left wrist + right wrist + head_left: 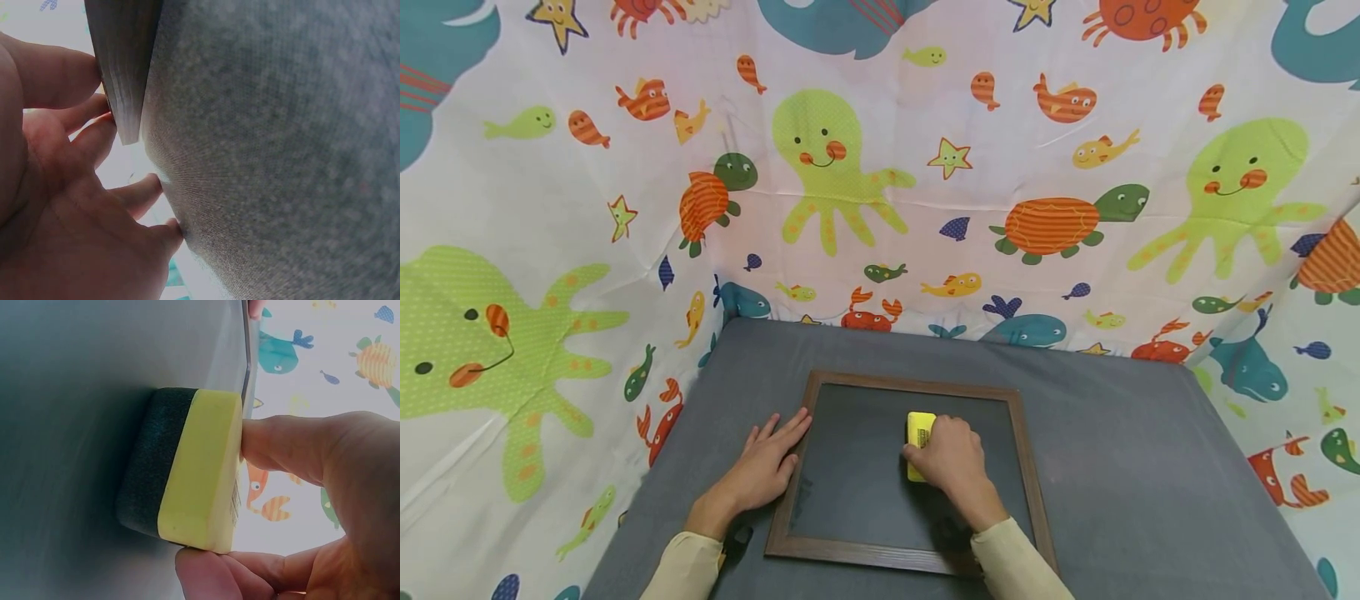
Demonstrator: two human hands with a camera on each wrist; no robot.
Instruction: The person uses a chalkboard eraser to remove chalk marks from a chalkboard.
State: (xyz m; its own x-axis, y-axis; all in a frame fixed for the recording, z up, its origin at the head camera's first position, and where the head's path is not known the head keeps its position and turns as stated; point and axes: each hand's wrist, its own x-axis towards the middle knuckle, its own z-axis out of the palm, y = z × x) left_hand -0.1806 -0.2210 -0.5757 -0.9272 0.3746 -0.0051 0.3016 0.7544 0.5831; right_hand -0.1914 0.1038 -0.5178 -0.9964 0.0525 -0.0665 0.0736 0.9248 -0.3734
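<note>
A small chalkboard point(857, 467) with a brown wooden frame lies flat on the grey table. On its dark surface, right of the middle, sits a yellow board eraser point(201, 472) with a dark felt underside. My right hand point(953, 457) grips the eraser between thumb and fingers, its felt against the board. My left hand point(762, 467) rests at the board's left edge with fingers spread. In the left wrist view, the thumb and some fingertips touch the wooden frame point(125, 69), while other fingertips touch the cloth. Faint smudges show near the board's lower left.
Grey cloth point(1135, 467) covers the table around the board. A white curtain point(917, 242) printed with sea animals hangs behind the table and along both sides. A small dark object point(739, 540), partly hidden, is beside the left wrist.
</note>
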